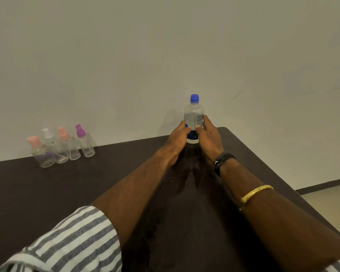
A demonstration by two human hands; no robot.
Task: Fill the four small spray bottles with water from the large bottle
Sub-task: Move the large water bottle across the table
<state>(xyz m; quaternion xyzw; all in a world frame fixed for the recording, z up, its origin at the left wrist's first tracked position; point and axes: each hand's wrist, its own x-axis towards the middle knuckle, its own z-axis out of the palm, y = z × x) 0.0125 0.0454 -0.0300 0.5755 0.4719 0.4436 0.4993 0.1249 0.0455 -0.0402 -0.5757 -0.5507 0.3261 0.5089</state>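
Looking down from the head cam: left hand and right hand both have their fingers wrapped round the lower half of the large bottle. It's upright near the table far edge, blue cap on. The small spray bottles stand well off to the left, tops on. So it's step one, and I'd guess unscrewing that cap comes next.

A plain off-white plaster wall fills most of the view. Against it stands a dark brown wooden table. Pale floor and dark skirting show at right.
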